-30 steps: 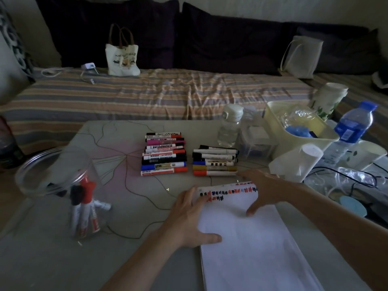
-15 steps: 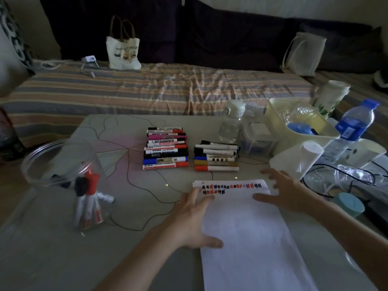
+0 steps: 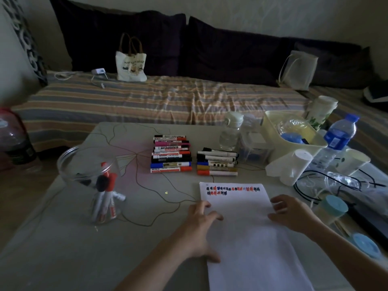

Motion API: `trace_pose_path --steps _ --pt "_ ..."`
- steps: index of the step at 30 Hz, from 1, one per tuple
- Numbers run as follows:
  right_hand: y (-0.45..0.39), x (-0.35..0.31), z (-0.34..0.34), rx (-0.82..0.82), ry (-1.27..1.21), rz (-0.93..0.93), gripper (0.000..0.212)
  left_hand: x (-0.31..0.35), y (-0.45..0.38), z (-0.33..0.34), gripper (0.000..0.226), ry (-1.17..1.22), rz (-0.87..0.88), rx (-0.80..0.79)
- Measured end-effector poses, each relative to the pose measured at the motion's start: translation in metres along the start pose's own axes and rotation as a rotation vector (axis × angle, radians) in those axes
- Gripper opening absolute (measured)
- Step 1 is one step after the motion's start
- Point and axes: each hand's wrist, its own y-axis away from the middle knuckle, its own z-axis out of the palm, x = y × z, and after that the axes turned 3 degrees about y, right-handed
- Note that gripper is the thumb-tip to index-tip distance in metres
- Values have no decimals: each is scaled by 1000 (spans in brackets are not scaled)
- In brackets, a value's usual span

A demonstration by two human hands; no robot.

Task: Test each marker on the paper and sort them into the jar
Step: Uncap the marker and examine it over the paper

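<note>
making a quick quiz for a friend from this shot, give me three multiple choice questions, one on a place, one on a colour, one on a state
1. Where does the jar stand relative to the paper?
A. to its left
B. on top of it
C. behind the water bottle

2. What colour is the cap of the water bottle?
A. red
B. blue
C. white

3. What is the left hand doing?
A. gripping a marker
B. resting on the paper's left edge
C. lifting the jar

Answers: 1 A, the jar stands on the table's left side, apart from the paper. 2 B, the cap is plainly blue. 3 B, its fingers lie spread on the sheet's edge, holding nothing.
</note>
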Motion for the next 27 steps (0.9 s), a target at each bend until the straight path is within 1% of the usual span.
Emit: trace_pose_path --steps 1,2,3,4,5,7,8,10,11,13,15,16,18,20,21,24,27 --pt "1 -5 -2 11 70 9 47 1 2 -1 92 1 -1 0" --pt "2 -14 -5 57 170 -12 46 0 3 -5 91 18 -7 11" --pt "2 -24 -6 125 261 -82 43 0 5 -11 87 39 -20 45" --pt "2 -38 -6 183 299 -192 40 -3 6 -18 79 41 -32 112" --pt "1 -56 -3 199 278 -312 37 -8 7 -26 68 -3 -41 210" --pt "0 -101 10 136 232 -513 36 -26 9 -41 51 -178 -100 415" --pt "-3 -125 22 100 240 -591 38 -38 11 -46 48 -249 -153 468" --pt "-11 -171 51 64 272 -686 42 -60 18 -52 49 -326 -266 447" --pt "-15 -192 66 57 283 -706 46 -70 22 -51 51 -344 -298 413" --pt "-24 -223 92 54 370 -715 57 -86 28 -48 52 -394 -304 375" --pt "-33 -240 111 60 452 -693 65 -98 31 -43 53 -400 -289 378" --pt "-36 -243 118 71 456 -663 65 -102 31 -39 53 -380 -279 393" --pt "-35 -243 125 163 436 -630 58 -105 31 -34 51 -339 -264 428" --pt "-33 -241 130 303 464 -637 48 -104 29 -31 49 -329 -271 476" --pt "-33 -240 133 336 479 -645 45 -105 28 -29 49 -332 -281 494" --pt "-29 -242 132 326 517 -668 34 -105 25 -28 51 -323 -315 461" --pt "-23 -247 125 236 535 -664 28 -101 26 -31 53 -318 -340 450"
